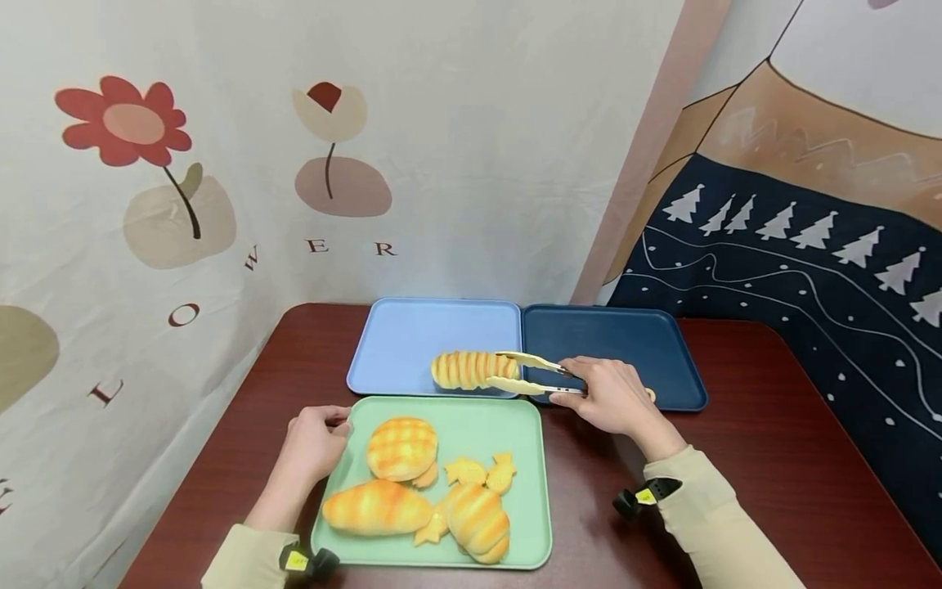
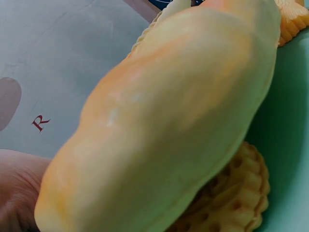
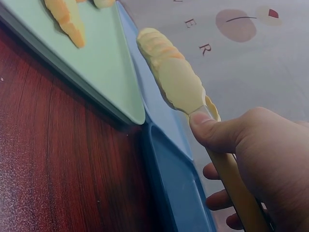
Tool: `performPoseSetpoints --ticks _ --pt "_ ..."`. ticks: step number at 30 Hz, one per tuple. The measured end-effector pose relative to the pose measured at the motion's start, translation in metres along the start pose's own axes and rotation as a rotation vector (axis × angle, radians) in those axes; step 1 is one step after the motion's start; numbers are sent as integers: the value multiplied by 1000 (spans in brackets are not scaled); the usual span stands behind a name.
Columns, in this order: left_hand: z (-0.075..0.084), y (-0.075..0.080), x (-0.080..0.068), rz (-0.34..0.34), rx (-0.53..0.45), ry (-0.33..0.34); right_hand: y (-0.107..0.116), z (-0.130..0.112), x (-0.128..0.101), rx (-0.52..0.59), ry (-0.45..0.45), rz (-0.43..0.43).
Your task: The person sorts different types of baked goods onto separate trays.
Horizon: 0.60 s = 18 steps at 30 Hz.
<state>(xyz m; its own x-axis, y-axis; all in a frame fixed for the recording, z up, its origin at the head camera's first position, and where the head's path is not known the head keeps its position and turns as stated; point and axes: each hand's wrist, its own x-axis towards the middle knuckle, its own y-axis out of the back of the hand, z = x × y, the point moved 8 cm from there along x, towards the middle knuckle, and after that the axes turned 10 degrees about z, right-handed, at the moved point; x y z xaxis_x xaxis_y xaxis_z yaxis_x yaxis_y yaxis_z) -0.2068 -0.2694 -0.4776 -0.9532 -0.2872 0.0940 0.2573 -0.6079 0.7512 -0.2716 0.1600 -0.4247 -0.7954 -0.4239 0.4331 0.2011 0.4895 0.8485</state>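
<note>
My right hand [image 1: 611, 397] grips cream-coloured tongs [image 1: 530, 374], thumb on one arm in the right wrist view, tongs [image 3: 227, 164]. The tongs clamp a ridged, striped bread roll [image 1: 471, 369] over the near right part of the light blue tray [image 1: 412, 343]; the same roll [image 3: 166, 65] shows from the right wrist. My left hand [image 1: 316, 442] holds the left rim of the green tray [image 1: 515, 425]. On that tray lie a checkered round bun [image 1: 401, 448], a long loaf [image 1: 377, 507], a striped roll [image 1: 478, 521] and small star-like biscuits [image 1: 478, 472]. The left wrist view is filled by the long loaf [image 2: 169, 121].
A dark blue tray [image 1: 625, 343] sits right of the light blue one. All stand on a dark red wooden table [image 1: 736, 442]. A flower-print cloth wall [image 1: 221, 164] rises at the back and left, a tree-print cloth [image 1: 809, 245] at the right.
</note>
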Motion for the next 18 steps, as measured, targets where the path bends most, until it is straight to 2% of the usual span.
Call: performPoseSetpoints --ticks 8,18 --pt "-1 0 0 3 0 -7 -6 3 3 -5 -23 -34" --pt "-1 -1 1 -14 -5 18 -16 7 3 -16 -27 -52"
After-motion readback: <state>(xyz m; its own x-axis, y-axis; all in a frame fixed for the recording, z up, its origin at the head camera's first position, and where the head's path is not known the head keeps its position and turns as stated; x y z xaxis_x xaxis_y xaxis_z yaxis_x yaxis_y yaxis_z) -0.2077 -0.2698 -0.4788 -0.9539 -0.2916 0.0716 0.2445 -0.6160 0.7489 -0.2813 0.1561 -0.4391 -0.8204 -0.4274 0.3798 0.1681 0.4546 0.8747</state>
